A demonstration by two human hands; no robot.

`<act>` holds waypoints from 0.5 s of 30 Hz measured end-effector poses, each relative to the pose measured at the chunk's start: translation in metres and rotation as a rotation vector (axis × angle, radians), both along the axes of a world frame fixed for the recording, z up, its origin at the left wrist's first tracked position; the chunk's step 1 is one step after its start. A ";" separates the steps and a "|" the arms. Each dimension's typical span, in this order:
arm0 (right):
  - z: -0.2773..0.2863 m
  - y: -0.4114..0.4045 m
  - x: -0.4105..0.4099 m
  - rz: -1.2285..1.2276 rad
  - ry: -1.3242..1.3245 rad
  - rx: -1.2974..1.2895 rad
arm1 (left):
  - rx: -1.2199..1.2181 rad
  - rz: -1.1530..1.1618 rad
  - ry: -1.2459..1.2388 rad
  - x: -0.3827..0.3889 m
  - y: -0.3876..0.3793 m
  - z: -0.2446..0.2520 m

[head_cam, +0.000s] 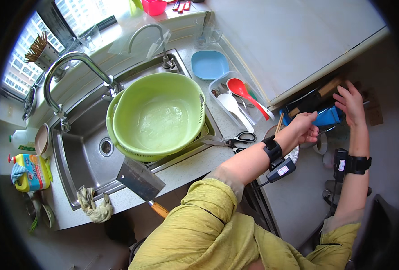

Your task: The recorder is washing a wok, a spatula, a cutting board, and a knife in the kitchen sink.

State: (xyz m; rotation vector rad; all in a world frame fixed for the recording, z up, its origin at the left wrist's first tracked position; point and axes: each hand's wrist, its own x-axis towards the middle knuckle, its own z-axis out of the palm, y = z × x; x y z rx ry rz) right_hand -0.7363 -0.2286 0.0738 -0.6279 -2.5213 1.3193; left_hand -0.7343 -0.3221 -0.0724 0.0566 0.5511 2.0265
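Note:
My left hand (305, 128) is beside the near end of a blue plastic object (330, 116), fingers loosely bent, with nothing visible in it. On its far side my right hand (350, 103) is raised with fingers apart, its fingertips close to a wooden handle (330, 87). A dark item, partly hidden, adjoins that handle and lies over the blue object. Below the left hand, a bowl or plate with a patterned rim (294, 156) is mostly covered by my forearm. Wooden chopsticks (280, 122) stick up by my left wrist. A white cup (321, 144) stands between my arms.
Green plastic basins (159, 114) sit over the steel sink (84, 148). Kitchen scissors (231, 140) and a cleaver (141, 179) lie at the counter edge, the cleaver's handle overhanging. A clear tray (228, 116) holds spoons. A raised white surface (294, 40) borders the far right.

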 end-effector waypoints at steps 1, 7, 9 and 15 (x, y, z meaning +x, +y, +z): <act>-0.003 0.001 0.002 0.018 0.025 0.012 | -0.016 0.018 -0.001 0.009 -0.012 0.002; 0.001 -0.018 0.050 0.160 0.366 -0.099 | -0.344 0.138 0.535 0.084 -0.123 0.043; 0.001 -0.037 0.072 0.276 0.396 -0.190 | -0.505 0.305 0.650 0.114 -0.167 0.051; -0.019 -0.095 0.130 0.608 0.244 -0.276 | -1.075 0.985 0.521 0.191 -0.315 0.026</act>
